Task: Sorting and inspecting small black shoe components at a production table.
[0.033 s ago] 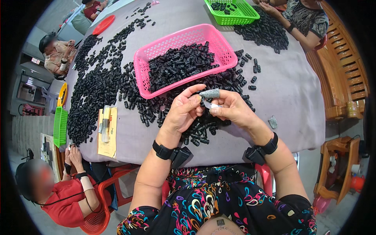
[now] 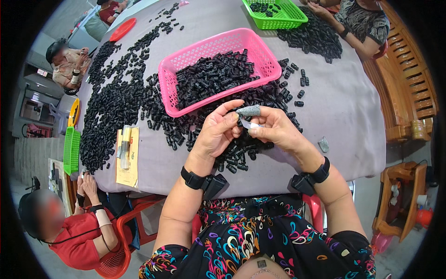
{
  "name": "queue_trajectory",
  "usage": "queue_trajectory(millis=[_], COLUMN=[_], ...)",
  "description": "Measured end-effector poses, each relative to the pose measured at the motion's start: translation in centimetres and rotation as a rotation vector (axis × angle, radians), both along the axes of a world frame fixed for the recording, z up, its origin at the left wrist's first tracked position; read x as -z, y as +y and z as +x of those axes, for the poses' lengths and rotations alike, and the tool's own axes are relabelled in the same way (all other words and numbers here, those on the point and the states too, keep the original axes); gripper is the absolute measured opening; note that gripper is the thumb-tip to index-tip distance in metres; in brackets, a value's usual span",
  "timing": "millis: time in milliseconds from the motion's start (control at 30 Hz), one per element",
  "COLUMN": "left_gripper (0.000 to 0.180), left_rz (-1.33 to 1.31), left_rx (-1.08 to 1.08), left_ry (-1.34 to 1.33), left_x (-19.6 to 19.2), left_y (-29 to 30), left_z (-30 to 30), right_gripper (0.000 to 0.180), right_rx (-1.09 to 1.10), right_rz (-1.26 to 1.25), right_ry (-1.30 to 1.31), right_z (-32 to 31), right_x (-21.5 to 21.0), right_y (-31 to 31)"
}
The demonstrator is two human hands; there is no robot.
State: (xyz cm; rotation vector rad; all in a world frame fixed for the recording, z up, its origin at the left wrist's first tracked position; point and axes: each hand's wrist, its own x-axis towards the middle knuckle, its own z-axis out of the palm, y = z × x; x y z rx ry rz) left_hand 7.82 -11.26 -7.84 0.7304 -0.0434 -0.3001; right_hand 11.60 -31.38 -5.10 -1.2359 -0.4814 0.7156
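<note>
My left hand (image 2: 214, 131) pinches a small black plastic part (image 2: 240, 122) between thumb and fingers, mostly hidden by them; its index finger sticks out above. Close against it, my right hand (image 2: 278, 129) grips a small blade (image 2: 246, 124) with a white wrapped end, its tip at the black part. A grey fabric finger cover (image 2: 249, 110) sits on my right index finger. Both hands are over the near edge of a heap of black plastic parts (image 2: 239, 153), just in front of a pink basket (image 2: 174, 109) holding many more.
Black parts spread across the grey tablecloth (image 2: 353, 125) to the left. A yellow paper pad (image 2: 127, 174) carries a clear tube (image 2: 125, 156). Another grey finger cover (image 2: 324, 144) lies at right. Green baskets (image 2: 283, 23) stand at the far side and left edge. Other people sit around the table.
</note>
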Motion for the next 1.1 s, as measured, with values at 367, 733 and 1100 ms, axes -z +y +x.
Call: queue_trajectory(millis=[367, 733, 1100], left_gripper=[0.048, 0.045, 0.046], left_rz=[0.005, -0.029, -0.027], left_rx=[-0.036, 0.011, 0.014], left_ry=[0.0, -0.061, -0.079], left_x=[-0.2, -0.5, -1.0], left_y=[-0.2, -0.4, -0.9], left_z=[0.0, -0.1, -0.3], right_gripper=[0.038, 0.035, 0.027], right_rx=[-0.006, 0.0, 0.016], right_rz=[0.056, 0.072, 0.086], right_ry=[-0.118, -0.113, -0.088], right_z=[-0.4, -0.5, -0.6], right_x=[-0.3, -0.8, -1.0], right_y=[0.3, 0.4, 0.4])
